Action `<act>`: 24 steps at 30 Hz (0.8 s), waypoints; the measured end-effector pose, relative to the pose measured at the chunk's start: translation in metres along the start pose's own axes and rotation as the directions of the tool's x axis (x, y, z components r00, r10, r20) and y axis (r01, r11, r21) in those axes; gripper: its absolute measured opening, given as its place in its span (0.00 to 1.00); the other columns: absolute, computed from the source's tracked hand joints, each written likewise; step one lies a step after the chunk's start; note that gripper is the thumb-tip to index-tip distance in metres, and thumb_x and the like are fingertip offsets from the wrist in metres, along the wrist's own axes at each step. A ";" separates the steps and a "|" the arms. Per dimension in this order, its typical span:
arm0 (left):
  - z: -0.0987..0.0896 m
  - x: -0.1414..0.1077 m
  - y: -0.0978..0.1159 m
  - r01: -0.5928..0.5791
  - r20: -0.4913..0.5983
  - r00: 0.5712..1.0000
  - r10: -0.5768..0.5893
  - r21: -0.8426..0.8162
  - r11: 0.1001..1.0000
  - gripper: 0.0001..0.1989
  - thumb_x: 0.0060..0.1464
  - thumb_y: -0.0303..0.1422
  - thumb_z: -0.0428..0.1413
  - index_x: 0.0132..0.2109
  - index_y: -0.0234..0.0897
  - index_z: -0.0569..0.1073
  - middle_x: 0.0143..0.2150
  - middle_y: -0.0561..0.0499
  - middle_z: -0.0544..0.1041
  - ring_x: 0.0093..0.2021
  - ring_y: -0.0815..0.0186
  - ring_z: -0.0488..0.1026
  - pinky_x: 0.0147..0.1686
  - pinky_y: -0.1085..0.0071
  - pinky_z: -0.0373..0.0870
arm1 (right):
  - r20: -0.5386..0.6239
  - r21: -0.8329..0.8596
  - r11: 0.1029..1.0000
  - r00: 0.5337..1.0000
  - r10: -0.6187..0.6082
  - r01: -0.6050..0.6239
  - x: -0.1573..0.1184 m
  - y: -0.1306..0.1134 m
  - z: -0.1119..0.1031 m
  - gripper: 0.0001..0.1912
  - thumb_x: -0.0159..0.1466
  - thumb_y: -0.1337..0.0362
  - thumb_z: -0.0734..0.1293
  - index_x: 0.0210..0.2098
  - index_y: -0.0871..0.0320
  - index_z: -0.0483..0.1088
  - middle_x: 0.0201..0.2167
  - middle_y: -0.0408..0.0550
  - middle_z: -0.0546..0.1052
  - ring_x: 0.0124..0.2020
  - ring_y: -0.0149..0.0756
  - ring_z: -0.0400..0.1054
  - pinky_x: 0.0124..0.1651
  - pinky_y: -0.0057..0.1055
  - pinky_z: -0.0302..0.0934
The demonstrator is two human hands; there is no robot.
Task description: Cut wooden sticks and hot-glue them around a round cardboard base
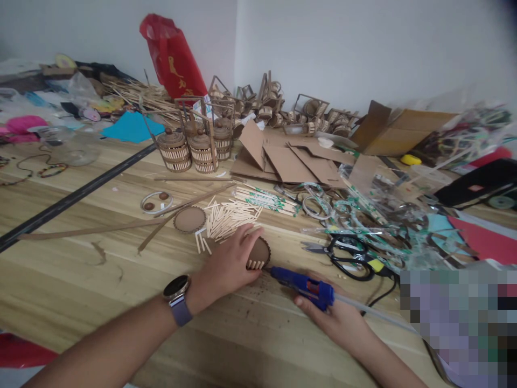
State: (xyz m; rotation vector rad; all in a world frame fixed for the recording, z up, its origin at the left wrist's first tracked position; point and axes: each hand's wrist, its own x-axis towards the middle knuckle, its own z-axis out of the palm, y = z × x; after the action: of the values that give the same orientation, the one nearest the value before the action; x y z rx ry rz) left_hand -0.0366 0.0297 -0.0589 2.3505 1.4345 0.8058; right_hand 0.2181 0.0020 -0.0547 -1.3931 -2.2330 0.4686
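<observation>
My left hand [232,261] is closed at the left edge of a round cardboard disc [259,252], its thumb near a short row of upright sticks [256,264] on the disc's near rim. Fingers hide the disc's left part. Wrapped round a blue glue gun [305,285] is my right hand [337,318]; the gun's nozzle points left, close to the disc's near right edge. Behind my left hand lies a pile of short wooden sticks [230,218]. A second disc with a corrugated edge [190,219] rests left of that pile.
Black-handled scissors [349,257] lie right of the disc. Farther back stand small lidded baskets [173,151], flat cardboard pieces [291,161] and a red bag [173,59]. Tangled plastic wrappers [363,215] cover the right side. Brown strips [92,230] lie left.
</observation>
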 end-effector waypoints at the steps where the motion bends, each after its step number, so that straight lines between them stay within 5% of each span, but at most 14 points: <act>1: 0.000 0.000 0.000 -0.003 -0.002 1.000 0.003 0.001 1.000 0.43 0.45 0.28 0.64 0.64 0.42 0.52 0.64 0.41 0.58 0.65 0.52 0.57 0.62 0.54 0.61 | 0.004 -0.002 1.000 1.000 -0.006 0.006 0.000 -0.001 0.000 0.19 0.61 0.48 0.63 0.36 0.56 0.77 0.37 0.55 0.82 0.39 0.48 0.77 0.43 0.40 0.72; 24: -0.001 0.000 0.001 -0.001 0.007 1.000 0.001 -0.002 1.000 0.42 0.46 0.27 0.62 0.64 0.44 0.51 0.64 0.41 0.58 0.64 0.51 0.58 0.61 0.51 0.61 | 0.019 0.035 0.999 1.000 -0.016 0.015 0.005 -0.009 -0.002 0.14 0.61 0.52 0.62 0.30 0.54 0.74 0.30 0.50 0.80 0.33 0.43 0.75 0.36 0.35 0.70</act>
State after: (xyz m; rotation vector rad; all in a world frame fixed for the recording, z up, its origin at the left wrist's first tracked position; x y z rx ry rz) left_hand -0.0361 0.0297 -0.0579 2.3505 1.4281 0.7980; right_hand 0.2109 0.0024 -0.0474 -1.3584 -2.2386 0.5151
